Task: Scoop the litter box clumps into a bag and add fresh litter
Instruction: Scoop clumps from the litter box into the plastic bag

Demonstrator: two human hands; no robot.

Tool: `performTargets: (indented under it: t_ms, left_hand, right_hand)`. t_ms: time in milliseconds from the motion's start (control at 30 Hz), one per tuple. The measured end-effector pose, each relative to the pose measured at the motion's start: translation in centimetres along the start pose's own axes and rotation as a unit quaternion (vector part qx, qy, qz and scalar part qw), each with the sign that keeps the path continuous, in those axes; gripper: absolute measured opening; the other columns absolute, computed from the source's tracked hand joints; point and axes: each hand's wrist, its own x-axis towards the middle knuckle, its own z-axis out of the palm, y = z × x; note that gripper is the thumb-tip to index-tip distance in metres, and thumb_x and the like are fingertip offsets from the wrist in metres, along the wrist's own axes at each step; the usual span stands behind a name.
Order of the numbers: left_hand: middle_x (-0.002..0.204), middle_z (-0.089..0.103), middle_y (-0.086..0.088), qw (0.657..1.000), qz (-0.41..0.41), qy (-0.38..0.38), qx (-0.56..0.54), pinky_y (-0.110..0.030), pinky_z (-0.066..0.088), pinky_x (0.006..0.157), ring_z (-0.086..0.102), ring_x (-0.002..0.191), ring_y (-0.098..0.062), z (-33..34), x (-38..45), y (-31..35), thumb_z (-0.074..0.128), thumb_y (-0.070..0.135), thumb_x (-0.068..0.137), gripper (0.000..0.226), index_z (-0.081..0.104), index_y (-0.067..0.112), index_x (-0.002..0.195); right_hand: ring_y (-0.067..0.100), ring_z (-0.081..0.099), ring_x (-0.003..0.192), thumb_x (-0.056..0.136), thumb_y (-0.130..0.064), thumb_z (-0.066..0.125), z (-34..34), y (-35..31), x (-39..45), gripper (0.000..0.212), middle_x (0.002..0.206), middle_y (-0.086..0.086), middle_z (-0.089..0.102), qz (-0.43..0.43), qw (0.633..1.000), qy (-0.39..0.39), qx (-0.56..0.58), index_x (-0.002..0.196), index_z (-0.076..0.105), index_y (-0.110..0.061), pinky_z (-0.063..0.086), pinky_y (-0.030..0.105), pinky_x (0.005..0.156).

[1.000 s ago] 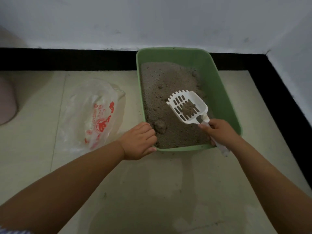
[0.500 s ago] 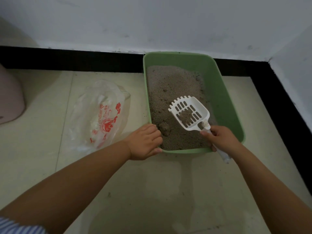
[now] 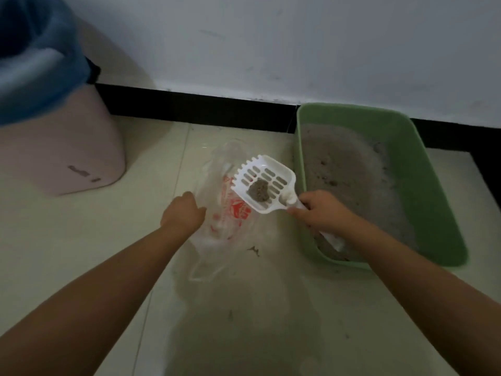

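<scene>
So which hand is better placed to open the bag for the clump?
The left hand: it already touches the bag, while the right hand holds the scoop with the clump.

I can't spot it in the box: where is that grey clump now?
In the head view, the clump sits on the white scoop, held over the plastic bag, just left of the green litter box.

scoop (image 3: 264, 183): white plastic, smooth, slotted | clump (image 3: 259, 189): grey, grainy, rough | bag (image 3: 230, 213): thin clear plastic film, crinkled, glossy, red print | litter box (image 3: 423, 185): green plastic, smooth, matt | litter (image 3: 352, 169): grey, granular | floor (image 3: 81, 240): pale tile, faintly glossy | bin (image 3: 67, 147): pink plastic, smooth, blue film liner
</scene>
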Motion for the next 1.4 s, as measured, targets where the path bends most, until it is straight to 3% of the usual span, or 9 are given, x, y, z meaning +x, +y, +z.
performTargets:
  t_ms: [67,167,267,433,667,800,967,1133,1400]
  left_hand:
    - [0.123,0.053,-0.027,0.999,0.010,0.001,-0.044,-0.035,0.040,0.091,0.050,0.115,-0.037,0.4,0.5,-0.6,0.040,0.017,0.097,0.032,0.052,-0.008,0.114]
    - [0.109,0.059,-0.029,0.993,0.026,0.024,-0.112,-0.034,0.040,0.078,0.055,0.103,-0.038,0.5,0.7,-0.6,0.038,0.014,0.097,0.026,0.055,-0.005,0.092]
    - [0.101,0.061,-0.026,0.988,0.036,0.046,-0.144,-0.029,0.034,0.068,0.056,0.094,-0.036,0.4,0.9,-0.7,0.039,0.014,0.097,0.020,0.047,0.004,0.081]
    - [0.099,0.061,-0.024,0.978,0.057,0.102,-0.173,-0.032,0.037,0.069,0.056,0.091,-0.036,-0.5,1.1,-1.2,0.037,0.013,0.098,0.026,0.055,-0.004,0.091]
    - [0.125,0.049,-0.024,0.973,0.075,0.177,-0.126,-0.041,0.038,0.095,0.044,0.118,-0.038,-1.3,1.1,-0.5,0.046,0.006,0.091,0.037,0.048,-0.003,0.126]
    - [0.092,0.063,-0.023,0.893,0.370,0.248,-0.060,-0.045,0.052,0.074,0.060,0.088,-0.042,0.2,0.6,2.9,0.042,0.011,0.080,0.031,0.067,-0.005,0.089]
    - [0.081,0.064,-0.015,0.760,0.626,0.170,-0.043,-0.034,0.045,0.073,0.047,0.083,-0.023,3.6,-1.2,8.9,0.044,0.020,0.082,0.030,0.067,0.001,0.079]
    - [0.077,0.062,-0.011,0.677,0.722,0.146,0.006,-0.031,0.037,0.081,0.044,0.080,-0.022,8.1,-3.4,11.2,0.043,0.026,0.086,0.032,0.064,0.006,0.072]
    - [0.070,0.058,-0.010,0.672,0.725,0.144,0.042,-0.035,0.033,0.088,0.038,0.076,-0.021,9.7,-3.6,11.4,0.014,0.032,0.100,0.060,0.060,0.008,0.071]
  right_hand:
    - [0.021,0.051,0.073,0.094,-0.027,0.049,1.3,-2.1,1.4,0.024,0.063,0.001,0.047,-0.003,0.997,-0.018,-0.078,0.075,0.051,-0.012,0.032,0.021,0.050]
    - [0.028,0.060,0.096,0.093,-0.019,0.046,2.9,-4.8,2.4,0.023,0.101,0.010,0.063,0.011,0.975,-0.011,-0.220,0.107,0.060,-0.008,0.046,0.027,0.070]
    - [0.026,0.062,0.101,0.092,-0.009,0.043,3.9,-6.3,2.7,0.026,0.112,0.009,0.063,0.009,0.940,0.002,-0.340,0.114,0.057,-0.007,0.048,0.031,0.076]
    - [0.025,0.063,0.100,0.094,-0.006,0.039,3.1,-6.6,2.6,0.026,0.113,0.008,0.063,-0.001,0.915,0.065,-0.397,0.117,0.053,-0.007,0.048,0.032,0.077]
    - [0.031,0.062,0.091,0.098,-0.021,0.037,-3.5,-1.2,-0.8,0.028,0.105,0.016,0.066,0.042,0.940,0.148,-0.304,0.113,0.056,-0.006,0.045,0.032,0.071]
    - [0.032,0.060,0.091,0.098,-0.028,0.036,-7.8,5.0,-4.2,0.027,0.103,0.020,0.065,0.206,0.909,0.175,-0.316,0.090,0.056,-0.011,0.043,0.035,0.085]
    - [0.022,0.052,0.078,0.095,-0.040,0.043,-8.2,11.0,-7.1,0.039,0.083,0.014,0.054,0.244,0.926,-0.027,-0.287,0.071,0.052,-0.010,0.037,0.024,0.068]
    - [0.022,0.042,0.067,0.091,-0.047,0.047,-4.2,13.8,-6.5,0.054,0.052,0.005,0.034,0.178,0.940,-0.096,-0.274,0.052,0.031,-0.015,0.027,0.028,0.053]
    - [0.019,0.043,0.058,0.089,-0.053,0.046,-0.9,15.9,-1.1,0.050,0.055,-0.001,0.036,0.103,0.976,-0.059,-0.181,0.054,0.033,-0.020,0.032,0.028,0.057]
